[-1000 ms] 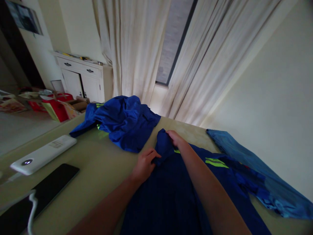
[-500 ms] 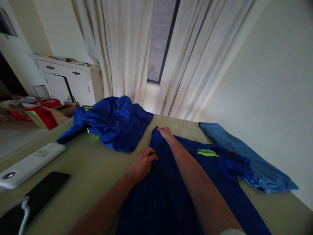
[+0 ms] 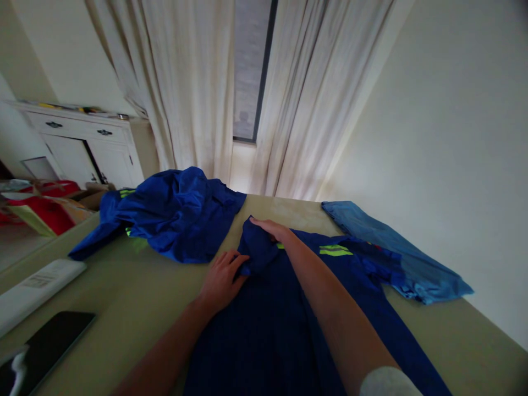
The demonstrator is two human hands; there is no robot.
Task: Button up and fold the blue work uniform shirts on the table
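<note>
A dark blue work jacket with yellow-green stripes lies spread in front of me, its sleeve reaching to the right. My right hand grips the far edge of the cloth, which is folded over there. At the left edge, my left hand pinches the cloth between thumb and fingers. Beyond my left hand lies a second, crumpled blue garment with similar stripes. Folded light blue jeans lie at the right, partly under the jacket's sleeve.
On the pale table at the left lie a white oblong device and a black phone with a white cable over it. Beyond stand a white cabinet, red bags and curtains.
The far left corner of the jacket is now folded over further, uncovering more of a stripe beneath my right hand. My view has shifted to the right.
</note>
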